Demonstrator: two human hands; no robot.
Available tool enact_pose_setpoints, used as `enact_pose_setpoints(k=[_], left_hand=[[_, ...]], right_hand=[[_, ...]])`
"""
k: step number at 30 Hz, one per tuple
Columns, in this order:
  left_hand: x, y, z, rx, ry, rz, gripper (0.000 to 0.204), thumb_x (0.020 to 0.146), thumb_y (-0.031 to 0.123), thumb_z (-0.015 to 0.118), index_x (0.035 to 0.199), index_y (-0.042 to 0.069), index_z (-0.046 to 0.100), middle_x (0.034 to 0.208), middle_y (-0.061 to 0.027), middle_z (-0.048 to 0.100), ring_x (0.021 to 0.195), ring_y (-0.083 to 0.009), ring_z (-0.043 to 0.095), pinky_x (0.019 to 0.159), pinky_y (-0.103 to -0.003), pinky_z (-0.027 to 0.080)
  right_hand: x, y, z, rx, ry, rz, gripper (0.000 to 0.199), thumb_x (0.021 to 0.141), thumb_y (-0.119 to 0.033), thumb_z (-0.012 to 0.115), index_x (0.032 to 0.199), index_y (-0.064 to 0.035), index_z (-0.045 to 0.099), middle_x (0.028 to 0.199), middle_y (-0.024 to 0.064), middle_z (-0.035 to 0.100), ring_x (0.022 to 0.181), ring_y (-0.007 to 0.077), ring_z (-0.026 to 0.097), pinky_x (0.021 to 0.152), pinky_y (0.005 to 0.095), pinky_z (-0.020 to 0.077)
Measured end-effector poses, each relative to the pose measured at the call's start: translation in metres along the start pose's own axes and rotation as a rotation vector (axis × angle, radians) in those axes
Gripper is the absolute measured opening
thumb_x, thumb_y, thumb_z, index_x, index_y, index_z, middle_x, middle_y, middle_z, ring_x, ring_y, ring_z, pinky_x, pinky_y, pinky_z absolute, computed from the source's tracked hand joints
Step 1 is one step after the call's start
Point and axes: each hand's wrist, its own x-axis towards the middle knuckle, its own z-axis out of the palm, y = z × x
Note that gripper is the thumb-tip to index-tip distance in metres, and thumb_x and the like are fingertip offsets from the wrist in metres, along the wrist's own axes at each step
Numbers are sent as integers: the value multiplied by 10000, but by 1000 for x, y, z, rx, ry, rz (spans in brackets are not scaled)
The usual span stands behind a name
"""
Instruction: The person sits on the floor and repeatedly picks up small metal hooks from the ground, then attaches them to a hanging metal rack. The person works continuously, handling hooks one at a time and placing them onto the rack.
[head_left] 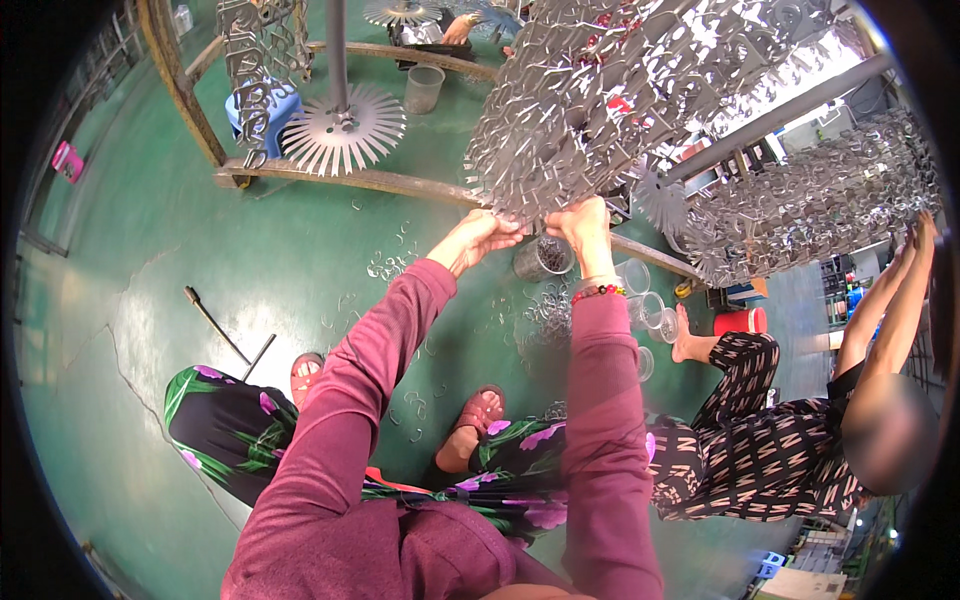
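Observation:
A dense hanging rack of small curved metal pieces (570, 110) fills the upper middle, its lower end just above my hands. My left hand (485, 238) is at that lower edge, thumb and fingers pinched together; what lies between them is too small to make out. Close beside it on the right, my right hand (582, 224) is also closed at the edge of the pieces, its fingertips partly hidden. Just below and between the hands, a clear tub (545, 258) on the floor holds small dark metal parts. Loose curved pieces (550, 315) lie in a heap beneath it.
A wooden rail (400, 184) crosses behind my hands. Left of it hang a slotted metal disc (345, 130) and a blue stool (265, 110). Clear cups (648, 308) stand right of my right arm. A co-worker (760, 430) sits at right, arms raised to another rack (810, 205).

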Motion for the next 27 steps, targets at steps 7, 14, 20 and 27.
enact_pose_setpoints(k=[7,14,20,27], left_hand=[[-2,-2,3,-43,5,-7,212,847,17,589,1039,-74,589,1002,-165,647,883,-225,641,823,-309,535],[-2,-5,5,-63,-9,-9,215,845,1,576,1046,-77,588,977,-158,649,873,-228,642,815,-314,537],[-6,-7,7,-75,-4,-19,217,845,-5,567,1053,-57,592,974,-145,649,863,-222,641,806,-313,534],[-10,-11,11,-104,-35,-24,222,847,2,571,1060,-57,587,976,-145,649,853,-226,639,799,-323,534]], right_hand=[[-1,2,-1,-16,20,42,210,650,5,745,744,142,617,685,186,659,572,209,675,480,288,523],[0,8,0,49,18,36,191,627,36,737,741,139,623,695,177,663,576,213,674,489,289,536],[-8,0,-4,57,5,47,176,626,47,719,728,149,619,669,184,655,582,210,672,489,295,537],[-9,2,-7,-5,-13,19,188,629,80,724,733,174,599,711,186,652,591,225,665,504,290,566]])
